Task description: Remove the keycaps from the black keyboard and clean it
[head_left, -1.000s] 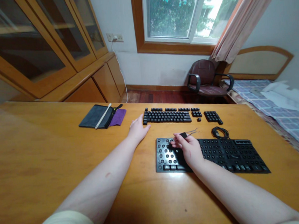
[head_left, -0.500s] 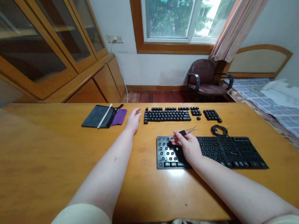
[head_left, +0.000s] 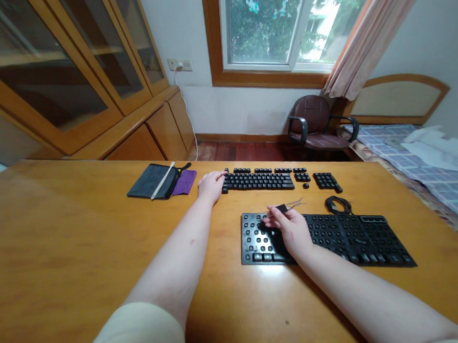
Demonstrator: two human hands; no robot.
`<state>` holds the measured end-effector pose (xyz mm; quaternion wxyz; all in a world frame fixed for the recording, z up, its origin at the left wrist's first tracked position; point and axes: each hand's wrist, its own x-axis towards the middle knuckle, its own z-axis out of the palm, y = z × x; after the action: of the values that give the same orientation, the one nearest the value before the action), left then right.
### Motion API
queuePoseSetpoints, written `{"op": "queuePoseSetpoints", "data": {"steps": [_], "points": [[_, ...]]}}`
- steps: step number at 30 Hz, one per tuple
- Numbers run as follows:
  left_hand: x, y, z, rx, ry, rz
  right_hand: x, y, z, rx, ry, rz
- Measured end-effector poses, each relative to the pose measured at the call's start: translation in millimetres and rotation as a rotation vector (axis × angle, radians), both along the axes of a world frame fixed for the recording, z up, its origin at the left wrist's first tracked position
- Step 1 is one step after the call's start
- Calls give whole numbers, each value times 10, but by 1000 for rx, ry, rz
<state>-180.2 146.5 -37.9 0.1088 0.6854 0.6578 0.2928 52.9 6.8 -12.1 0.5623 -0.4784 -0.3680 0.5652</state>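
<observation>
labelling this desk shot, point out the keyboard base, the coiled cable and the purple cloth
Keyboard base [head_left: 334, 233]: head view, middle of its top face.
Coiled cable [head_left: 347, 204]: head view, right side of the loop.
Purple cloth [head_left: 184, 182]: head view, middle of its surface.

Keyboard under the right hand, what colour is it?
The keyboard is black; head view shows it.

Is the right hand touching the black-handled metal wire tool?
Touching: the head view shows the right hand holding the wire tool with no gap between them.

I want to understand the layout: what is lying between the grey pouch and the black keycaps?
In the head view, between the grey pouch and the black keycaps lie a purple cloth, beside the pouch, and then the left hand.
</observation>
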Motion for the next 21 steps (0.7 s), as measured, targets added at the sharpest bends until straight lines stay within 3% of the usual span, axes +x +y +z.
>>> {"op": "queuePoseSetpoints", "data": {"steps": [21], "points": [[4,-1,0,-15,72,-8,22,14,-34,5,-13,11]]}}
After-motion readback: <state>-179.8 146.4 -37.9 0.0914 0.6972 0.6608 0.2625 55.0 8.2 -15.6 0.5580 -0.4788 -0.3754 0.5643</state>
